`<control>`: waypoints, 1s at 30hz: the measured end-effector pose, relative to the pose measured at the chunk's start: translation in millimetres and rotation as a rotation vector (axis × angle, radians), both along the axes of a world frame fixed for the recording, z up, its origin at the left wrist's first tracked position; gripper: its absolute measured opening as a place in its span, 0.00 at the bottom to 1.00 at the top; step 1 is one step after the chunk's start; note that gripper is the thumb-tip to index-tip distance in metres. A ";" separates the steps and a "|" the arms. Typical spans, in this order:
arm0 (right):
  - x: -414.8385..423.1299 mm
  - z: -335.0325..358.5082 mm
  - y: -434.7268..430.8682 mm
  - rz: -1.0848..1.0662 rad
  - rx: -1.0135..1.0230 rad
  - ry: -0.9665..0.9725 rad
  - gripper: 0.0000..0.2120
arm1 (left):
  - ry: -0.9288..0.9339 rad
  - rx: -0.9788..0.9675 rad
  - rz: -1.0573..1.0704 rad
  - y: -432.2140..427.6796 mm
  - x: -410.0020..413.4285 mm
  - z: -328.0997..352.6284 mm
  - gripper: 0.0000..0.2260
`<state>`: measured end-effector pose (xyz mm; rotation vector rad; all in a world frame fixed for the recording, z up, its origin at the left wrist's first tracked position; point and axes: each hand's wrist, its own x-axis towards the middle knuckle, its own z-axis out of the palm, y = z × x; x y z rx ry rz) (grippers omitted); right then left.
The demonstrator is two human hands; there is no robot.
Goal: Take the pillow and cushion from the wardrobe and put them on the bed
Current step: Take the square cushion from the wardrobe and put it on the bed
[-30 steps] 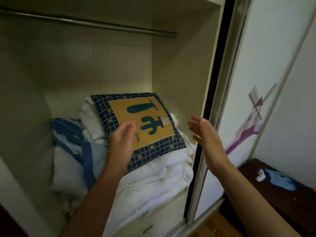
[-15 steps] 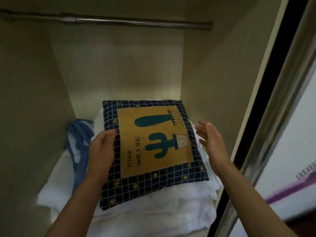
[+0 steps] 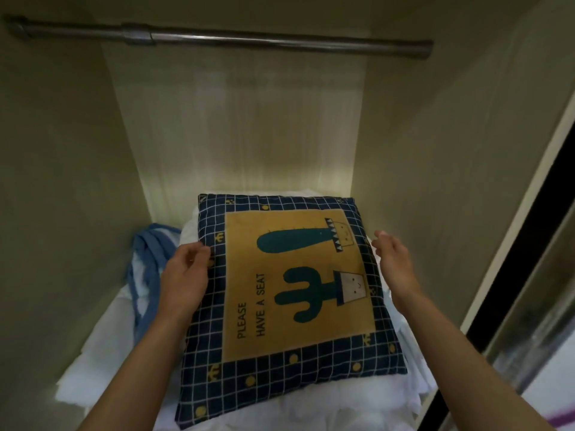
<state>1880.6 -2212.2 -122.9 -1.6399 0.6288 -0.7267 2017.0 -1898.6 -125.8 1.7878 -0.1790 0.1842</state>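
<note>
A square cushion (image 3: pixel 289 306), navy checked border around a yellow panel with two green cacti and the words "PLEASE HAVE A SEAT", lies flat inside the wardrobe on a pile of white bedding (image 3: pixel 311 409). Which part of that pile is the pillow I cannot tell. My left hand (image 3: pixel 185 275) rests at the cushion's left edge, fingers loosely curled and touching the border. My right hand (image 3: pixel 393 259) is at the cushion's right edge, fingers relaxed and open, holding nothing.
A metal hanging rail (image 3: pixel 280 42) runs across the top of the wardrobe. A blue and white cloth (image 3: pixel 146 259) is bunched at the left of the pile. The sliding door frame (image 3: pixel 510 259) stands close on the right.
The view has moved closer into the wardrobe. Both hands have spread apart to the cushion's left and right edges; the left hand's fingers have curled at the border.
</note>
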 end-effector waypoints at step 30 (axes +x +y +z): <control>2.6 -14.6 -24.3 -0.095 0.020 -0.030 0.12 | 0.021 -0.210 0.045 -2.2 -8.2 3.8 0.12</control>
